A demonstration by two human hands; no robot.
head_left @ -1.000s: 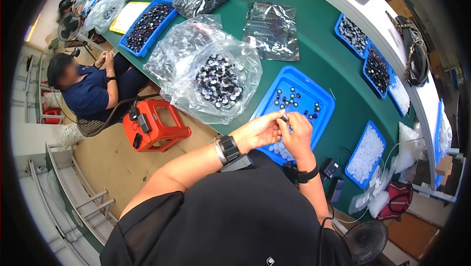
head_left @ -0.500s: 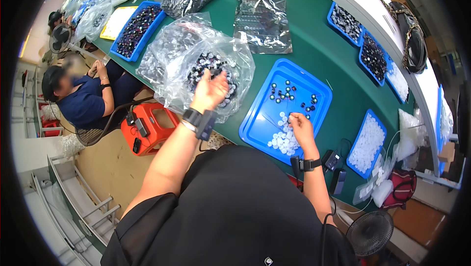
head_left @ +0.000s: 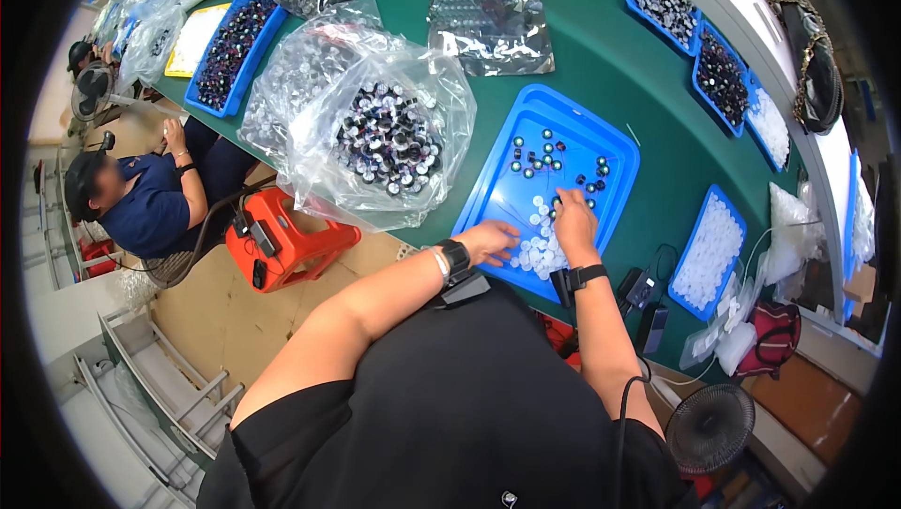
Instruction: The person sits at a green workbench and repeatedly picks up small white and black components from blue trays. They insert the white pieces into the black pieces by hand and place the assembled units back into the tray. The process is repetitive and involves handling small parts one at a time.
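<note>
A big blue tray (head_left: 563,106) lies on the green table (head_left: 648,59). It holds scattered small dark round pieces (head_left: 542,157) and a pile of white caps (head_left: 535,256) at its near edge. My left hand (head_left: 493,239) rests at the tray's near rim, its fingers reaching onto the white caps. My right hand (head_left: 572,223) is just beside it, fingers bent down on the pile's far side, next to a dark piece. What either hand pinches is too small to see. Both wrists carry dark bands. A clear bag (head_left: 389,138) of dark and silver pieces lies left of the tray.
A seated person in a dark blue shirt (head_left: 141,209) works at the table's left. An orange stool (head_left: 291,237) stands on the floor. More blue trays (head_left: 225,49) (head_left: 723,77) (head_left: 709,251), plastic bags, a red bag (head_left: 774,335) and a fan (head_left: 709,429) surround me.
My left hand has come back from the clear bag of dark pieces to the tray's near edge, beside my right hand. My right hand stayed at the white caps.
</note>
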